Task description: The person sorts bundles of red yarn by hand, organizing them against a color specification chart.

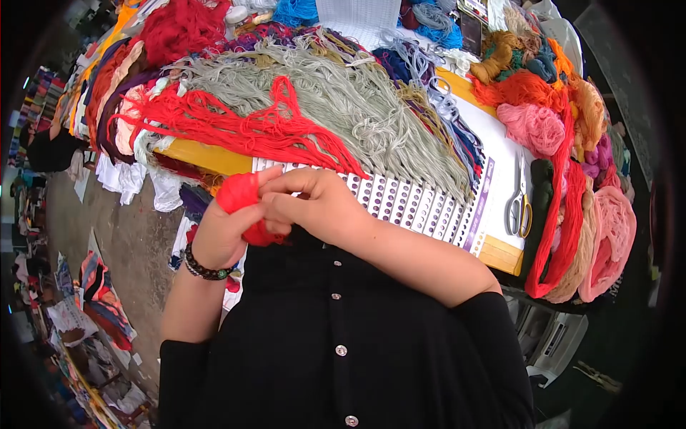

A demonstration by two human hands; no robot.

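Note:
Red thread (pixel 238 191) is wound in a thick band about the fingers of my left hand (pixel 223 232), just off the table's front edge. My right hand (pixel 312 204) meets it there, thumb and fingertips pinched together at the winding; whether a thread end lies in that pinch is too small to see. Behind both hands, long red strands (pixel 236 121) lie across a heap of grey-green thread (pixel 321 93). Several thread bundles run to a white strip card with rows of holes (pixel 414 204), beside my right forearm.
Scissors (pixel 519 207) with a grey and yellow handle lie on the table at right. Beyond them hang red and pink skeins (pixel 607 243) over the edge. A pink yarn ball (pixel 531 129), a dark red heap (pixel 182 32) and a printed sheet (pixel 357 21) sit farther back.

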